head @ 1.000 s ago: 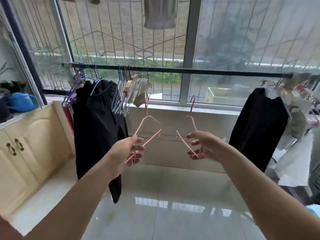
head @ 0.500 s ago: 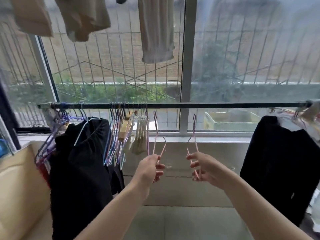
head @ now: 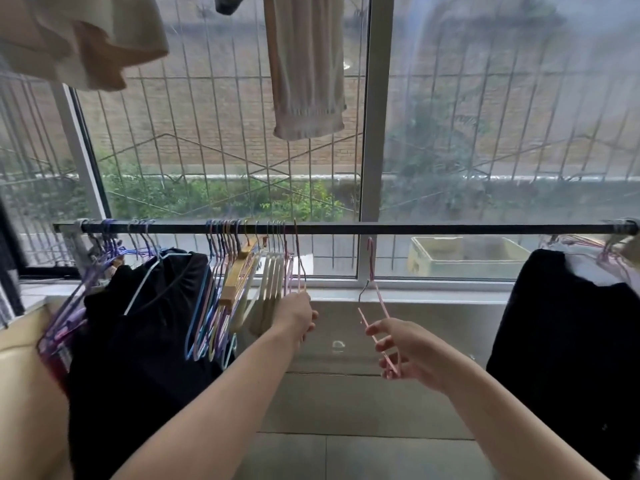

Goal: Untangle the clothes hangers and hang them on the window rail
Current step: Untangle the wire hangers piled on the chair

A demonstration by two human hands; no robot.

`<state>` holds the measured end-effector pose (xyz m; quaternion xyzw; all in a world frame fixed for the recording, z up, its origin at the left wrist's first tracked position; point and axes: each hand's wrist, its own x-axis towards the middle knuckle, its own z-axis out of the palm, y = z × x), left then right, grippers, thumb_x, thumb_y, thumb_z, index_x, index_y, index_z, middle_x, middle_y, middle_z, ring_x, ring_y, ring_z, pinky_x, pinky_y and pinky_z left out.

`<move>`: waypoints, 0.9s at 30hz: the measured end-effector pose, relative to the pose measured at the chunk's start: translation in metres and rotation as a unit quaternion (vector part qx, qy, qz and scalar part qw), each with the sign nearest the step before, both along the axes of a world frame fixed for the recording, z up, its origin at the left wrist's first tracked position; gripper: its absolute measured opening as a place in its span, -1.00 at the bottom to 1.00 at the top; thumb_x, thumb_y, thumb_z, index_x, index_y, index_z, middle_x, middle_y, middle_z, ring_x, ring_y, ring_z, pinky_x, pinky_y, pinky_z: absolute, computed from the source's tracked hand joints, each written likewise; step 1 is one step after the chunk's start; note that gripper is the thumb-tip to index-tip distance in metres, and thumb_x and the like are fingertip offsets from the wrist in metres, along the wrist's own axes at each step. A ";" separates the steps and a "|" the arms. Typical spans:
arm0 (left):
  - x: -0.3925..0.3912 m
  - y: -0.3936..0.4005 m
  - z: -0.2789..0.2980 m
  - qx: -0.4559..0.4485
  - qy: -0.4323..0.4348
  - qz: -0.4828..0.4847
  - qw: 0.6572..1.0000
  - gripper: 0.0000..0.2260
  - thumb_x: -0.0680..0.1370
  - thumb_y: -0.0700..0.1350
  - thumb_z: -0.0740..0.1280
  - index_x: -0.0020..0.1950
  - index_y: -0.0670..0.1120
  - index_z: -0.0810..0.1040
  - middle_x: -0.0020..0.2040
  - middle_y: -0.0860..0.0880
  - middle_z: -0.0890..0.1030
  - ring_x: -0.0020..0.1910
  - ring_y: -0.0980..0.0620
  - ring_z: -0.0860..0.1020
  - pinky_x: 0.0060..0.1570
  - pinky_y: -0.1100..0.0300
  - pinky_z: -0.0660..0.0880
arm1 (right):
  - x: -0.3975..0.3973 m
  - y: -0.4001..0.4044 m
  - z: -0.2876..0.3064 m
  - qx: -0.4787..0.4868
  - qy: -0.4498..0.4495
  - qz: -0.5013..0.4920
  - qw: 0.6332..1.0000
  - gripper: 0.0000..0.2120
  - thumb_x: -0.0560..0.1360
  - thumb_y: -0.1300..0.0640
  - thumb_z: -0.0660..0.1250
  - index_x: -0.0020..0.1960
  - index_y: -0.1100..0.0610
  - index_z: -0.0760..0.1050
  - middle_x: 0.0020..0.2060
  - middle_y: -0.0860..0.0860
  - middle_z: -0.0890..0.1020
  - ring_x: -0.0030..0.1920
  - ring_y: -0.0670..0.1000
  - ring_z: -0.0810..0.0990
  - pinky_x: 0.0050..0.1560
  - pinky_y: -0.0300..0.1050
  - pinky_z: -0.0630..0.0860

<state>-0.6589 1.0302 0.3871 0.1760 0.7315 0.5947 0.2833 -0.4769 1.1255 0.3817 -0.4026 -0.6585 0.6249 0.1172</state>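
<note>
A black window rail [head: 450, 228] runs across the window at mid height. My left hand [head: 297, 318] grips the lower part of a pink wire hanger [head: 298, 258] whose hook sits over the rail, just right of the packed hangers. My right hand [head: 405, 351] pinches the arm of a second pink wire hanger [head: 375, 296]. Its hook reaches up to just below the rail and does not touch it.
Several coloured, wooden and cream hangers [head: 239, 268] crowd the rail's left half. A black garment [head: 145, 327] hangs left, another black garment [head: 568, 334] right. Laundry [head: 308, 64] hangs overhead. A cabinet [head: 24, 375] stands at left.
Both hands rose toward the rail as my view tilted up. The left hanger's hook went from below the rail onto it. The right hanger moved up closer beneath the rail.
</note>
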 end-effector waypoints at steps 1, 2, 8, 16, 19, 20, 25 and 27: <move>0.001 -0.002 -0.002 -0.006 -0.002 0.003 1.000 -0.70 0.67 -0.05 0.09 0.32 -0.09 0.48 -0.08 -0.11 0.58 -0.15 -0.05 0.50 -0.22 0.08 0.39 | -0.001 0.001 0.000 0.000 -0.001 0.002 1.000 -0.75 0.58 0.09 0.27 0.20 0.17 0.52 -0.02 0.14 0.47 -0.18 0.10 0.48 -0.23 -0.03 0.53; 0.000 -0.003 -0.004 -0.007 -0.002 0.008 1.000 -0.70 0.68 -0.05 0.07 0.33 -0.08 0.47 -0.08 -0.12 0.58 -0.15 -0.06 0.49 -0.21 0.07 0.38 | -0.003 0.001 0.000 0.000 0.000 0.005 1.000 -0.75 0.58 0.09 0.27 0.20 0.17 0.52 -0.02 0.13 0.47 -0.18 0.10 0.48 -0.22 -0.03 0.53; -0.006 -0.004 -0.006 0.010 -0.009 0.054 0.998 -0.78 0.71 -0.07 0.02 0.00 -0.05 0.42 -0.06 -0.14 0.52 -0.14 -0.09 0.42 -0.18 0.05 0.34 | -0.011 -0.006 0.004 0.004 0.000 0.020 1.000 -0.74 0.59 0.08 0.27 0.21 0.16 0.52 -0.02 0.13 0.48 -0.14 0.11 0.49 -0.20 -0.05 0.55; 0.006 -0.037 0.002 -0.015 -0.041 -0.054 0.998 -0.56 0.72 -0.09 0.10 0.61 0.07 0.20 0.54 -0.06 0.30 0.46 -0.22 0.33 0.44 -0.31 0.24 | -0.010 -0.019 0.000 0.017 -0.003 0.040 0.999 -0.78 0.60 0.06 0.23 0.17 0.10 0.54 -0.03 0.11 0.45 -0.16 0.10 0.48 -0.20 -0.03 0.54; 0.010 -0.067 0.001 -0.044 -0.002 -0.087 0.995 -0.49 0.70 -0.09 0.19 0.64 0.11 0.14 0.55 -0.03 0.31 0.42 -0.16 0.38 0.36 -0.26 0.38 | -0.006 -0.022 -0.003 0.051 -0.019 0.057 0.997 -0.79 0.63 0.04 0.18 0.15 0.08 0.53 -0.05 0.10 0.45 -0.16 0.08 0.48 -0.19 -0.05 0.54; 0.011 -0.078 0.002 -0.056 0.015 -0.085 0.995 -0.49 0.69 -0.10 0.22 0.63 0.10 0.16 0.47 -0.03 0.38 0.35 -0.11 0.43 0.34 -0.23 0.44 | -0.007 -0.022 -0.002 0.065 -0.023 0.062 0.996 -0.79 0.64 0.04 0.17 0.15 0.08 0.53 -0.05 0.10 0.44 -0.17 0.07 0.47 -0.19 -0.05 0.53; -0.010 -0.121 0.011 -0.079 0.083 -0.038 0.993 -0.54 0.67 -0.10 0.26 0.57 0.07 0.31 0.36 0.01 0.45 0.28 -0.03 0.50 0.16 -0.08 0.59 | -0.049 -0.018 0.025 0.101 -0.009 0.062 0.993 -0.78 0.65 0.04 0.15 0.15 0.13 0.50 -0.09 0.09 0.43 -0.16 0.08 0.48 -0.15 0.00 0.52; -0.018 -0.134 0.017 -0.086 0.098 -0.029 0.991 -0.60 0.67 -0.08 0.27 0.52 0.07 0.38 0.30 0.05 0.49 0.18 0.01 0.56 0.02 0.01 0.63 | -0.075 -0.022 0.036 0.101 0.001 0.056 0.993 -0.79 0.64 0.07 0.17 0.14 0.17 0.49 -0.09 0.11 0.44 -0.12 0.11 0.49 -0.12 0.02 0.54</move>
